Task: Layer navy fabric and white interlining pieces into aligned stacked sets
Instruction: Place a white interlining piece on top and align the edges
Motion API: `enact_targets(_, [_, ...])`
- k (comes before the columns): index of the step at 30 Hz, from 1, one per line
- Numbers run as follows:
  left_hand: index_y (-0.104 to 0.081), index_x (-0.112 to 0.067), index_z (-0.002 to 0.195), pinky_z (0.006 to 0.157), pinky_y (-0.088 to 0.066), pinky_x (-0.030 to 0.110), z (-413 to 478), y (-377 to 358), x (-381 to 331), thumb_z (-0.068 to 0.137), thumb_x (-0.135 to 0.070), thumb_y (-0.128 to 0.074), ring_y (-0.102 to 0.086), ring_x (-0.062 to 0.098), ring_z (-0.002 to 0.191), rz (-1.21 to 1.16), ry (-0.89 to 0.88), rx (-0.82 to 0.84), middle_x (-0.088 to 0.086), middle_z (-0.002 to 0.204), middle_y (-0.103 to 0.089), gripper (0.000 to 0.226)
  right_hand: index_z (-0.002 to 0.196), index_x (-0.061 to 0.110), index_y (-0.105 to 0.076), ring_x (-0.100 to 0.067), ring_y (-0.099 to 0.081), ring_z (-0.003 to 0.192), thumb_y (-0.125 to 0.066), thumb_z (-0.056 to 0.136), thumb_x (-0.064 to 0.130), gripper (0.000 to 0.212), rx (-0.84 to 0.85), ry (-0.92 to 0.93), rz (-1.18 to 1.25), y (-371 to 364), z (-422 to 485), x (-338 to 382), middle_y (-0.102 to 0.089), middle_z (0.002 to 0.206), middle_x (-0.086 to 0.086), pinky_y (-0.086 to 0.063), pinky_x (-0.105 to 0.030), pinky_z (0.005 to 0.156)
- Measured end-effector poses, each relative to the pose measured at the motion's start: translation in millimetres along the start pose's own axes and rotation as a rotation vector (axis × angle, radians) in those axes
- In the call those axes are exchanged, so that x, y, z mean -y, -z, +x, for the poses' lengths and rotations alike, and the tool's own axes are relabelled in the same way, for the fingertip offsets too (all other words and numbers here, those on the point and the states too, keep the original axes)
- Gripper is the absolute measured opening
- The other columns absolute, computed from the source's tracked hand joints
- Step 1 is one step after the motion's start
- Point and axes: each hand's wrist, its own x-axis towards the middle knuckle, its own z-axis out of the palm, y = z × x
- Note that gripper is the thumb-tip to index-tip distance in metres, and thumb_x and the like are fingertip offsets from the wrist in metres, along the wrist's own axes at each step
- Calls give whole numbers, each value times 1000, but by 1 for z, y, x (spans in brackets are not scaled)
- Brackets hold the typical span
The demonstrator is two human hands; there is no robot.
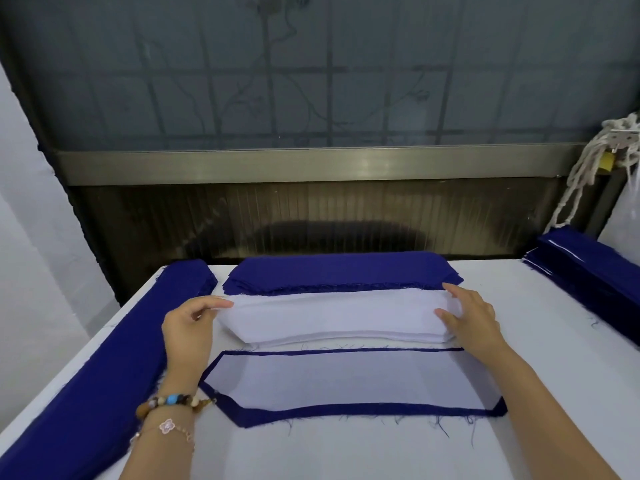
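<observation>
Holding the white pile [336,320] at both ends

Pinching the left tip of the top white sheet [311,306] with the left hand [188,327], cloth squeezed between thumb and fingers. Gripping the right tip with the right hand [472,322], fingers curled over the far edge, thumb laid on top. Both hands closed on cloth. On the left wrist, a bead bracelet [169,401] and a thin chain [168,426] with a little flower.

Under the hands, many white sheets lying flat in the middle of the table [346,455]. Just behind, touching the far edge, a thick navy pile [339,271] of the same shape. Just in front, one made set: a navy piece [346,410] lying flat with a white piece [346,379] on top, lined up so a thin navy rim shows all round. Loose navy threads [440,424] sticking out along the near edge.

Farther out, a long navy roll [104,375] down the left side of the table and a navy stack [588,268] on the right side, thin white edges peeping out. Above that, a knotted white rope [585,168] beside the dark window [311,81]
</observation>
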Motion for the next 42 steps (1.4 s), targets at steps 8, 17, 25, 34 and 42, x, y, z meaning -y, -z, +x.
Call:
enact_targets(8, [-77,-28,85,81,-51,22,4,3,8,90,-2,-61,-67,2,94,-272,112,-17,-12,94,-74,31,100,35,-63,-26,-41,117,-61,92,33,9,-33,-66,-55,5,2,2,-57,123,-2,-36,-40,93])
enact_targets(17, [-66,-15,113,75,-58,30,6,-3,17,88,-13,-68,-69,19,93,-257,329,35,3,100,-71,26,126,11,-58,-25,-56,102,-63,89,35,45,-179,-84,473,10,-2,-2,-62,121,-10,-48,-36,87])
enact_targets(25, [-69,-18,104,67,-52,23,5,-8,-10,86,-14,-69,-66,11,84,-272,321,-79,-4,90,-69,18,130,4,-53,-21,-53,101,-57,95,31,44,-348,-171,529,12,-11,-4,-58,125,-13,-40,-32,89])
enact_targets(34, [-70,-7,97,54,-57,20,-12,13,-27,81,-5,-75,-66,17,73,-279,523,6,9,87,-68,16,92,20,-53,-18,-55,79,-59,93,32,14,-152,-172,390,27,-39,-37,-57,86,1,-42,-30,69])
enact_targets(42, [-71,2,93,79,-59,30,-48,27,-20,84,-1,-71,-66,21,77,-347,546,133,14,87,-70,10,92,20,-54,-18,-53,72,-61,92,26,9,-158,-111,345,33,-72,-55,-55,73,9,-38,-30,60])
